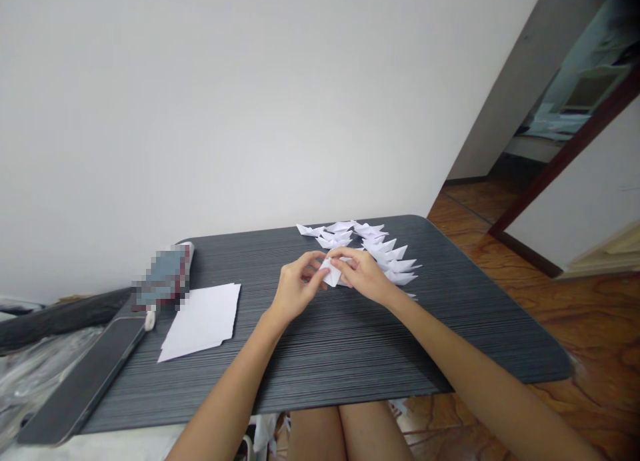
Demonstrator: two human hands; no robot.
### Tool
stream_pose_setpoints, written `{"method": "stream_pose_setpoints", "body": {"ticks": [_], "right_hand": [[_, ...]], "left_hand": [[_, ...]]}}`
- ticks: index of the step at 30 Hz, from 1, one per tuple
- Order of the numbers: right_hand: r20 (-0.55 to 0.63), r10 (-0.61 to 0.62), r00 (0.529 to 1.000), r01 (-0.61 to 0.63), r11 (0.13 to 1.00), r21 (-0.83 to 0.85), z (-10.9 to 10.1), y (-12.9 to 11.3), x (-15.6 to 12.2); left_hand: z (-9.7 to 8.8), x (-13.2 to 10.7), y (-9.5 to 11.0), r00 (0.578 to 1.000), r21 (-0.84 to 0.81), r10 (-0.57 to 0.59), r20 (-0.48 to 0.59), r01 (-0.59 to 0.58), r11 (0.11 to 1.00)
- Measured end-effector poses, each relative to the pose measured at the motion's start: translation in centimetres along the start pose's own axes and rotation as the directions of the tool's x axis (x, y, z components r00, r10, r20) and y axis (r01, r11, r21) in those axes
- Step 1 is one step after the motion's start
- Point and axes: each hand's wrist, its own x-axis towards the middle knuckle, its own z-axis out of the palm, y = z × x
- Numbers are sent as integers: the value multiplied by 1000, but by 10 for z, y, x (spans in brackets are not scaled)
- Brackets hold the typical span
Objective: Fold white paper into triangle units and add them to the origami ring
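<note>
Between both hands, above the middle of the dark table, is a small folded piece of white paper (331, 274). My left hand (299, 284) pinches its left side with thumb and fingers. From the right, my right hand (364, 272) grips the same paper, thumb on its near face. Several white folded paper boats (387, 251) stand in rows just beyond and to the right of my hands. Some of them are partly hidden behind the right hand.
A stack of white paper sheets (203, 319) lies on the table (350, 354) at left. Behind it is a blurred-out object (165, 274) near the table's left edge. A long dark flat panel (85, 381) runs along that edge. The white wall (225, 114) rises behind.
</note>
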Motion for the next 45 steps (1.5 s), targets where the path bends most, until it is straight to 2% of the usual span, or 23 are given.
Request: {"method": "stream_pose_setpoints", "body": {"ticks": [6, 10, 13, 16, 20, 29, 37, 45], "right_hand": [[-28, -156, 987, 148, 973, -178, -2, -6, -2], [-34, -221, 975, 206, 948, -242, -4, -5, -2], [-51, -188, 981, 172, 959, -225, -4, -2, -1], [-68, -113, 991, 103, 987, -125, -3, 1, 1], [-70, -67, 995, 62, 996, -64, -2, 4, 1], [-94, -191, 977, 164, 958, -233, -4, -2, -1], [-137, -206, 969, 173, 960, -220, 0, -2, -3], [-238, -205, 949, 156, 965, -209, 1, 3, -1]], "left_hand": [[1, 0, -2, 997, 87, 58, -47, -54, 995], [0, 1, -3, 998, 132, 60, -26, -56, 990], [-2, 2, -2, 999, 126, 50, 15, -52, 991], [-1, 2, -2, 999, 70, 23, 42, -26, 997], [1, 2, -5, 1000, 24, -24, -20, 24, 999], [0, 1, -2, 998, 57, -4, -63, 7, 998], [-1, 1, 1, 996, 64, 15, -90, -9, 998], [-3, 1, 2, 991, 4, -35, -132, 36, 999]]}}
